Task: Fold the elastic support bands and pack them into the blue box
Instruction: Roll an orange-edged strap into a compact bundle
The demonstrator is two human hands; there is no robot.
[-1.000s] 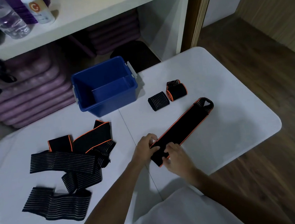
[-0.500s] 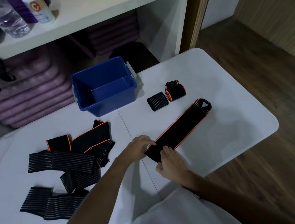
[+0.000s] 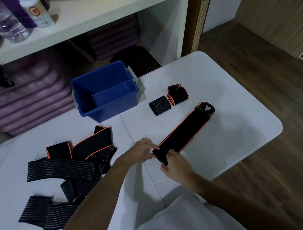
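A long black band with orange edging (image 3: 186,130) lies stretched diagonally on the white table (image 3: 229,123). Its near end is turned up into a small roll. My left hand (image 3: 141,151) pinches that rolled end from the left and my right hand (image 3: 174,164) grips it from below. Two rolled bands sit to the right of the blue box (image 3: 107,93): a striped one (image 3: 160,105) and an orange-edged one (image 3: 177,95). Nothing shows inside the open box. Several unfolded bands (image 3: 67,166) lie heaped on the table's left side.
A white shelf (image 3: 88,16) behind the table carries two bottles (image 3: 5,23). Purple mats (image 3: 27,95) are stacked under it. Wooden floor (image 3: 277,159) lies to the right of the table's rounded edge.
The near end of the long band has been rolled a little further along the band, and both hands have shifted slightly up the table with it.
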